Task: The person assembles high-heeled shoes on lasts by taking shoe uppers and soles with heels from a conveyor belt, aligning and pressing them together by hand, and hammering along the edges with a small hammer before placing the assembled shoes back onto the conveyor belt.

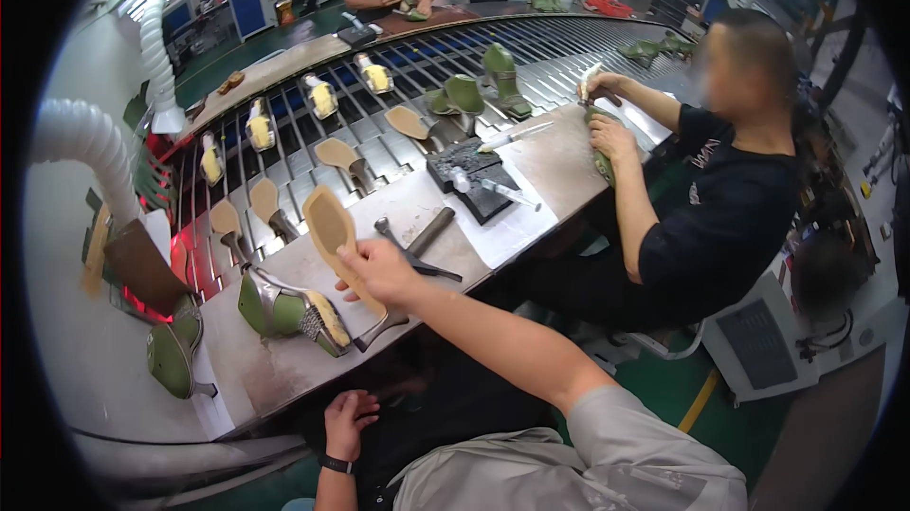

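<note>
My right hand (381,274) grips a tan shoe sole (328,219) with a grey high heel, raised over the front of the worktable. Below it lies a green high-heeled shoe (280,312) on its side, its yellowish underside facing up. Farther left, another green shoe (174,359) rests near the table's corner. My left hand (349,424) hangs below the table edge near my lap, fingers loosely bent and apart, with nothing seen in it. A hammer (432,230) and a pair of pincers (417,260) lie just beyond my right hand.
Across the slatted conveyor (294,155) stand several shoes with yellowish undersides and loose tan soles. A black block (479,179) carries syringes on white paper (512,236). To my right a co-worker (725,179) handles a green shoe. White ducts (156,56) hang at the left.
</note>
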The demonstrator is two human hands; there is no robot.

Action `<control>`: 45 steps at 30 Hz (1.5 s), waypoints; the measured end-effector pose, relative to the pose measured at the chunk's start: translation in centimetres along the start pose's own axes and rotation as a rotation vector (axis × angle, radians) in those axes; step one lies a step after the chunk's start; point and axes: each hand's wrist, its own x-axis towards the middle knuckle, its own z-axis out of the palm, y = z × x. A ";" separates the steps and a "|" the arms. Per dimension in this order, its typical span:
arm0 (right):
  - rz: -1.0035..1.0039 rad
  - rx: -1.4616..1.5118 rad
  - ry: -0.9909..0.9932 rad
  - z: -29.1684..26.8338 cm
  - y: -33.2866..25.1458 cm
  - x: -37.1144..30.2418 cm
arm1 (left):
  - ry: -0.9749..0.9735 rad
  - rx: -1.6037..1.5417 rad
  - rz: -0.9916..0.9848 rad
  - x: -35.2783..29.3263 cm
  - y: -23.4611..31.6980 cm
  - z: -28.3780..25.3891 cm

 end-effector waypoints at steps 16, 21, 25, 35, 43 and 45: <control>-0.669 -0.682 0.559 -2.0 -0.8 2.1 | 0.492 0.990 1.181 2.1 9.9 8.9; -0.256 -0.038 -0.167 -0.8 -1.5 -1.3 | 0.479 0.937 1.115 0.4 9.7 6.6; -0.294 0.018 -0.012 -0.6 0.3 -0.5 | 0.439 0.886 1.072 -0.8 10.3 3.2; -0.109 -0.069 0.040 -0.1 -0.2 1.0 | 0.450 0.947 1.193 0.6 8.7 1.6; -0.039 -0.149 0.028 0.1 -0.7 0.0 | 0.626 1.087 1.098 -1.7 6.7 1.8; -0.063 -0.140 0.012 -0.2 -0.5 0.2 | 0.607 1.022 1.095 -1.4 6.9 2.3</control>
